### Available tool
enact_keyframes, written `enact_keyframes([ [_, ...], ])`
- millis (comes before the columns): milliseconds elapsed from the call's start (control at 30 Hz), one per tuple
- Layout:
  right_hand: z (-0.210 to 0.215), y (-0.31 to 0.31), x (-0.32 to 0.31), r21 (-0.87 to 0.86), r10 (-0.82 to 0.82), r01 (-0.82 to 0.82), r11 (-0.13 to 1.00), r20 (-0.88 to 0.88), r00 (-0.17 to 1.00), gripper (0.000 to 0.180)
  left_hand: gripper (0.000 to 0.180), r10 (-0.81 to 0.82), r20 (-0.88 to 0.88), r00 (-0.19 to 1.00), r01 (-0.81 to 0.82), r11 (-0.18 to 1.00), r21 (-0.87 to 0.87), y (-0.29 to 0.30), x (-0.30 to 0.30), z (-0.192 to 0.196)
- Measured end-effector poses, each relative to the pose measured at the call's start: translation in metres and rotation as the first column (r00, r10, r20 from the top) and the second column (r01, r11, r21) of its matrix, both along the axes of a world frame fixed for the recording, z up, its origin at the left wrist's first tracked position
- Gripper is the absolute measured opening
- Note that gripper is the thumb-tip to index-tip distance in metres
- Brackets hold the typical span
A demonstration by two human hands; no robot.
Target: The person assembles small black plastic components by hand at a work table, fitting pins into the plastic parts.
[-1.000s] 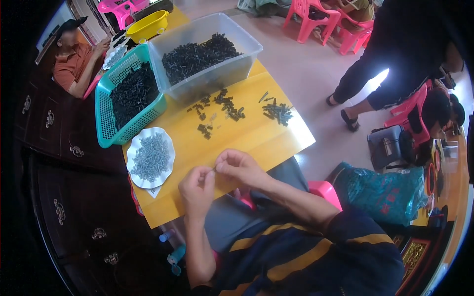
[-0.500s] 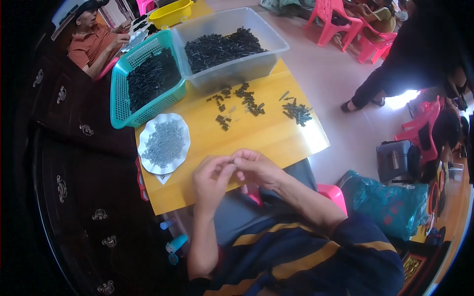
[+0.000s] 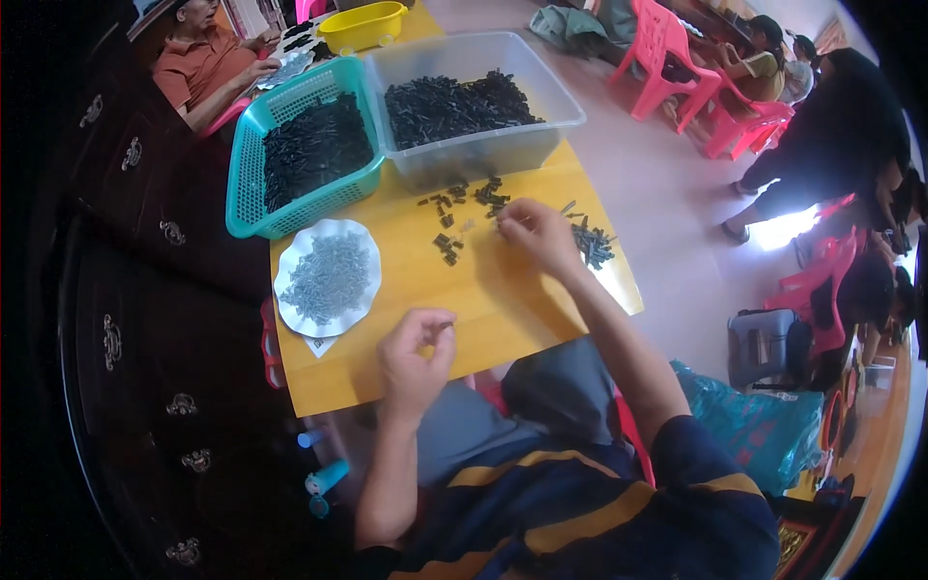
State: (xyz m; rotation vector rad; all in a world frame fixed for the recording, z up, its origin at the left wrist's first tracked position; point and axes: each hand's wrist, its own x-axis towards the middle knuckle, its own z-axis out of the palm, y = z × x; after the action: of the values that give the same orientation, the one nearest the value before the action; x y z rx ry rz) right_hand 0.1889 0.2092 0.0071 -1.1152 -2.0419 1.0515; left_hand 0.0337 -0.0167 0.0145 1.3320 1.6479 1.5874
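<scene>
My left hand is over the near edge of the yellow table, with thumb and forefinger pinching a small dark piece. Farther out, my right hand has its fingertips closed together beside a loose cluster of short black tube-like pieces; whatever lies between them is hidden. Another group of short black pieces is left of that hand. Just right of it, partly behind the wrist, is a heap of longer dark pieces. A scalloped white plate of tiny clear pieces stands at the left.
A teal mesh basket and a clear plastic bin, both filled with black pieces, stand at the table's far side. Dark drawers line the left. A yellow tub, a seated person, pink chairs and a teal bag surround the table.
My hands have separated. The right one moved away from me to the black pieces, while the left stayed near the table edge. The view has shifted slightly.
</scene>
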Motion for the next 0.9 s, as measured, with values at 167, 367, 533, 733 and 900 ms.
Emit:
enact_keyframes([
  [167,-0.009,0.053,0.003,0.145,-0.084,0.062,0.987,0.147,0.986,0.019,0.013,0.007,-0.004,1.0,-0.007,1.0,-0.015,0.002,0.001,0.005],
  [367,-0.017,0.07,-0.007,0.3,-0.077,0.002,0.954,0.237,0.968,0.017,0.016,0.042,-0.034,0.999,-0.043,0.999,-0.034,0.002,-0.001,0.008],
  [533,-0.014,0.065,-0.013,0.336,-0.054,-0.059,0.94,0.318,0.946,0.016,0.017,0.041,-0.017,0.999,-0.041,0.999,-0.035,0.0,-0.004,0.006],
  [733,-0.022,0.069,-0.006,0.421,-0.122,-0.051,0.906,0.374,0.919,0.014,0.02,0.033,0.005,0.999,-0.033,0.999,-0.031,0.004,-0.001,0.01],
  [900,-0.006,0.054,0.003,0.293,-0.079,0.032,0.956,0.151,0.985,0.011,0.019,0.077,0.002,0.997,-0.077,0.996,-0.034,0.001,0.0,0.008],
])
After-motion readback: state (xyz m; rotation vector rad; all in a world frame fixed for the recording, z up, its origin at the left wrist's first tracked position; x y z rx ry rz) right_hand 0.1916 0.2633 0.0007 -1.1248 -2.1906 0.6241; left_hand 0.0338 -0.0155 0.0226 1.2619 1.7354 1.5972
